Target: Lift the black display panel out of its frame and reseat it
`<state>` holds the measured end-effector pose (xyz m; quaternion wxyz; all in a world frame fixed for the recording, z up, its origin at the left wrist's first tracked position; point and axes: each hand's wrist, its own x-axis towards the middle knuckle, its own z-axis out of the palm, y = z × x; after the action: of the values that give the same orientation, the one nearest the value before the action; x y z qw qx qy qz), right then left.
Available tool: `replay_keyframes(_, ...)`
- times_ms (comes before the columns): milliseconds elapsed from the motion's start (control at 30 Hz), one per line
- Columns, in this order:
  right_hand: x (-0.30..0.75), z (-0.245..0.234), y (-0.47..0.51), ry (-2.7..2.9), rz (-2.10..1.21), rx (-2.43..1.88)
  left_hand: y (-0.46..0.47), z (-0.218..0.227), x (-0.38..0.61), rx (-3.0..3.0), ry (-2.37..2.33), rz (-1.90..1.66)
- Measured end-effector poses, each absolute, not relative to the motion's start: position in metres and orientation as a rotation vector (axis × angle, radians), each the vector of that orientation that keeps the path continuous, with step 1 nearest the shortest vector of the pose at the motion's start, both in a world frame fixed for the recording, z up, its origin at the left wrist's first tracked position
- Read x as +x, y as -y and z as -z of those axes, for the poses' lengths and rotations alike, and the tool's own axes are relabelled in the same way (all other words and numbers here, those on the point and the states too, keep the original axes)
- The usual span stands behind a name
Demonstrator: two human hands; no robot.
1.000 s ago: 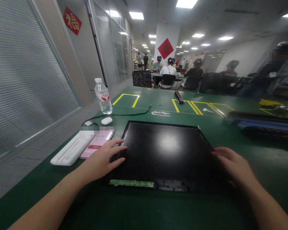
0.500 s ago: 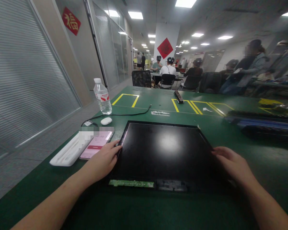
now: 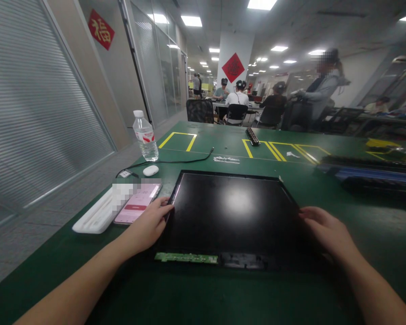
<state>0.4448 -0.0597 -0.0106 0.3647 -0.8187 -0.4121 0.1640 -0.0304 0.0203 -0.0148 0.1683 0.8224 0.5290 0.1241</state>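
A black display panel lies face up before me on the green table, with a ceiling light mirrored in its surface. Along its near edge runs a narrow green circuit board. My left hand grips the panel's left edge, thumb and fingers closed on the frame. On the opposite side my right hand holds the right edge, its fingers bent around the rim and partly hidden. Beside my left hand lies a phone with a pink screen.
Left of the phone are a white case, a small white earbud case, a black cable and a water bottle. Yellow tape marks the far table, near a dark slotted strip. A blurred blue-black object lies right.
Both hands keep their hold on the panel, which stays in place. In the background, a standing person has moved to the left.
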Motion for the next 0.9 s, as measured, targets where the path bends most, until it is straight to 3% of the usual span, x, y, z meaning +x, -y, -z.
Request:
replay_keyframes(633, 0.453, 0.017, 0.059, 1.074, -0.42, -2.066, -0.02, 0.021, -0.03, 2.341, -1.55, -0.368)
replay_keyframes(900, 0.459, 0.017, 0.06, 1.019, -0.427, -2.237, -0.022, 0.02, -0.032, 2.142, -1.522, -0.48)
